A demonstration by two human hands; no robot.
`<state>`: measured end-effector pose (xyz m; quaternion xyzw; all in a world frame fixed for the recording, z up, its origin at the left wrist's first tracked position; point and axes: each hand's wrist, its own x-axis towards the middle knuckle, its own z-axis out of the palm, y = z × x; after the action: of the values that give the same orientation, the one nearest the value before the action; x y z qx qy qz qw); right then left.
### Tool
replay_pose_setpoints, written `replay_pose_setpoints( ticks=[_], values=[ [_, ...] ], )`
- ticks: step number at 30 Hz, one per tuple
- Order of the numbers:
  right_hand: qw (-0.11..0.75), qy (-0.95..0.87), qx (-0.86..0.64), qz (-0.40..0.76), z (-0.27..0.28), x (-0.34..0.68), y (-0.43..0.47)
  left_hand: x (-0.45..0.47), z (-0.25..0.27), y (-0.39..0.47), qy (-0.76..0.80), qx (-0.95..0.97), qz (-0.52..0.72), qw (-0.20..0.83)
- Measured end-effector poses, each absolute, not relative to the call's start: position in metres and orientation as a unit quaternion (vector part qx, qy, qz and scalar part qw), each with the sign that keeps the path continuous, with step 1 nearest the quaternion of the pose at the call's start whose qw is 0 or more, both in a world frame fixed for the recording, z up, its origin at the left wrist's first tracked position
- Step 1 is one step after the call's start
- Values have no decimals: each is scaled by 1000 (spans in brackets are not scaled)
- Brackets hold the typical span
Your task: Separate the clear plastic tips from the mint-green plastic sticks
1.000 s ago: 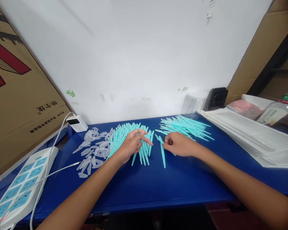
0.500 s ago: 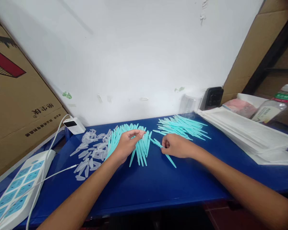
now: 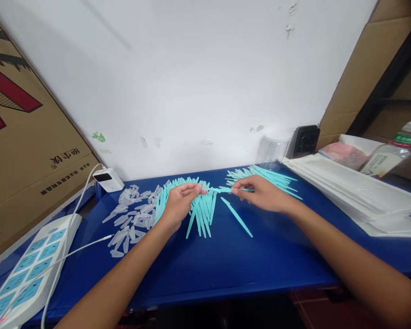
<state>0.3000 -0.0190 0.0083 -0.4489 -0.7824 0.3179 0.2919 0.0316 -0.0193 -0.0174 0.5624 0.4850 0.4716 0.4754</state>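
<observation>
My left hand [image 3: 181, 203] pinches a small translucent cap [image 3: 204, 188] between thumb and fingertips, above the near pile of turquoise eyebrow razors [image 3: 201, 217]. Level with it, my right hand [image 3: 262, 193] grips a slim turquoise eyebrow razor [image 3: 223, 190] by its handle, the tip pointing left at the cap. Tip and cap meet or nearly meet; whether the tip is inside I cannot tell. One loose razor [image 3: 237, 217] lies slantwise below my right hand. Many loose translucent caps [image 3: 142, 215] are scattered left of the near pile.
Behind my right hand lies another razor pile [image 3: 277, 177] on the blue table [image 3: 226, 269]. White sheets [image 3: 356, 192] and a bottle [image 3: 393, 151] are at right. A clear container [image 3: 274, 148] stands by the wall. A power strip [image 3: 30, 269] and white device [image 3: 108, 179] are at left.
My right hand has risen from the table with a razor and turned it level toward the cap in my left hand. Another razor stays lying where my right hand was.
</observation>
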Motion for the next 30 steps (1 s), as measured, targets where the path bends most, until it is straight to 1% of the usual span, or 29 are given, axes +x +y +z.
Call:
replay_pose_setpoints(
  ticks=[11, 21, 26, 30],
  values=[
    [342, -772, -455, 284, 7, 302, -15, 32, -17, -19, 489, 572, 469, 462],
    [324, -782, -438, 303, 12, 295, -23, 33, -17, -22, 481, 600, 429, 474],
    [344, -773, -450, 287, 12, 300, -21, 33, -19, -22, 479, 606, 434, 464],
    [343, -771, -460, 276, 13, 304, -19, 32, -18, -21, 482, 604, 439, 459]
  ],
)
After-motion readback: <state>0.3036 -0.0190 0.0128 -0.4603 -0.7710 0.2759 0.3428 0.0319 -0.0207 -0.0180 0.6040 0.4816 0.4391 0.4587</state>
